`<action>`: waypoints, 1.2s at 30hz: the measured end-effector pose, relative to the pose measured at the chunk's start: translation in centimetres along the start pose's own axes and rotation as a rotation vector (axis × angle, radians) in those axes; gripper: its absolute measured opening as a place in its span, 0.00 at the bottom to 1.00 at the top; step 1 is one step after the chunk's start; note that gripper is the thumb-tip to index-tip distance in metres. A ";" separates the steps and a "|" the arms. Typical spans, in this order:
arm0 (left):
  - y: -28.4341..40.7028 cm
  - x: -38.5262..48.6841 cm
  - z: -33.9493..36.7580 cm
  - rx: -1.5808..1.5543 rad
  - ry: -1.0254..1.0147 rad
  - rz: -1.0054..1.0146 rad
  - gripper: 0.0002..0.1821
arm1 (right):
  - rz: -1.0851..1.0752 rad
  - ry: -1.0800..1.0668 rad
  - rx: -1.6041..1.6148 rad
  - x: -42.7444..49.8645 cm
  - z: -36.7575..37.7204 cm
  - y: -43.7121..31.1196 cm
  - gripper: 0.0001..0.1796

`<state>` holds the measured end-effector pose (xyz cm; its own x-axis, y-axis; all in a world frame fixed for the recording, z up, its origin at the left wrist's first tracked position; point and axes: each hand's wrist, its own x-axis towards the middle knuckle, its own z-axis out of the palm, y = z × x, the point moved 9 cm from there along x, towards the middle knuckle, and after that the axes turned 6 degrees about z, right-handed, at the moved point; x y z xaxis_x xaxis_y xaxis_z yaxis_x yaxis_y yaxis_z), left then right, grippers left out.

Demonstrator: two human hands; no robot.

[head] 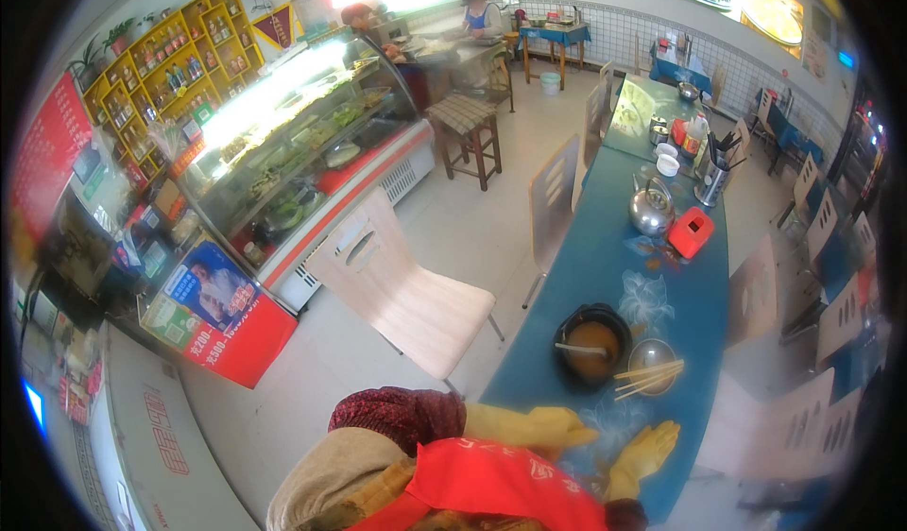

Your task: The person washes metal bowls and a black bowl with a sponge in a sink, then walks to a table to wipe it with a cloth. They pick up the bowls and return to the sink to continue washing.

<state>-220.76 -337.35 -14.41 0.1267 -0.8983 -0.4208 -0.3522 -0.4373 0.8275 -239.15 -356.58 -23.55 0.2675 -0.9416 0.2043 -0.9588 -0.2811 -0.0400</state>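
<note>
Both my hands wear yellow rubber gloves. My left hand (563,426) is over the near part of the blue-covered table (538,357), fingers pointing right; I cannot tell whether it holds anything. My right hand (648,451) is near the table's right edge, palm showing and fingers extended, with nothing in it. Beyond my left hand stands a black pot (594,343) with brown liquid, and a white spoon (581,349) rests in it. To its right is a round bowl (653,355) with several wooden chopsticks (652,375) lying across its rim.
Farther along the table are a steel kettle (650,208), a red tissue box (690,233) and a chopstick holder (711,182). A wooden chair (425,304) stands to the left, before a glass display fridge (312,148). More chairs line the right side. A person (483,17) sits at the back.
</note>
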 end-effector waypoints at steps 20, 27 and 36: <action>1.7 2.7 -7.4 0.013 0.307 0.011 0.34 | -0.023 0.016 0.069 0.0 -0.1 0.1 0.31; -1.1 -1.5 -1.6 0.013 0.109 -0.072 0.37 | -0.021 0.040 0.067 0.1 0.3 0.0 0.31; -2.5 -0.7 0.5 -0.078 0.013 -0.072 0.41 | 0.060 0.081 0.334 0.7 -2.0 0.9 0.27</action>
<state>-220.47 -335.62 -16.35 0.1613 -0.8644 -0.4761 -0.2682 -0.5027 0.8218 -239.98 -357.16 -21.47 0.1908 -0.9441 0.2688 -0.8850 -0.2839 -0.3690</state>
